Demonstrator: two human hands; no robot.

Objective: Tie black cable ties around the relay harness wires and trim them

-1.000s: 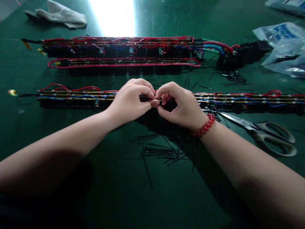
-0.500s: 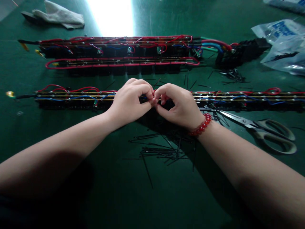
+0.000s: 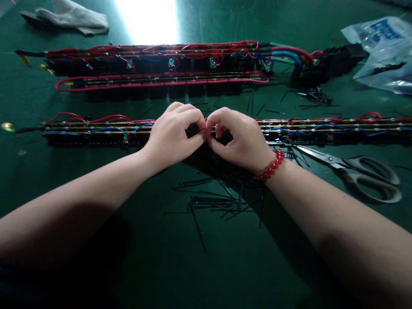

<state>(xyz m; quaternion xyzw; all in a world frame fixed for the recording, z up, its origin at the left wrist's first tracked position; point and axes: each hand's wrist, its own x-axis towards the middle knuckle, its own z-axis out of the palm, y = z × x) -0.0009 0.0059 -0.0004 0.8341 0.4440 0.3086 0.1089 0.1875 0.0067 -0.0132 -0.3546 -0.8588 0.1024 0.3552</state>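
Note:
My left hand [image 3: 178, 135] and my right hand [image 3: 240, 135] meet fingertip to fingertip over the middle of a long black wired strip [image 3: 106, 128] with brass-coloured rails and red and blue wires. Both hands are closed in a pinch. What lies between the fingertips is too small and covered to make out. A red bead bracelet [image 3: 273, 167] circles my right wrist. Below the hands, several thin black cable ties [image 3: 215, 204] lie loose on the green table. Scissors [image 3: 350, 167] rest by the near edge of the strip, right of my right hand.
Farther back lies a second wired assembly [image 3: 154, 58] with a red wire loop and thick coloured cables running to a black connector block [image 3: 328, 66]. More black pieces [image 3: 317, 96] are scattered before it. Clear plastic bags [image 3: 383, 51] sit far right, a pale glove or cloth [image 3: 72, 17] far left.
The whole view has shifted slightly, with the table things sitting a little higher and to the left. My hands stay pinched together at the same spot on the strip, their fingertips slightly closer.

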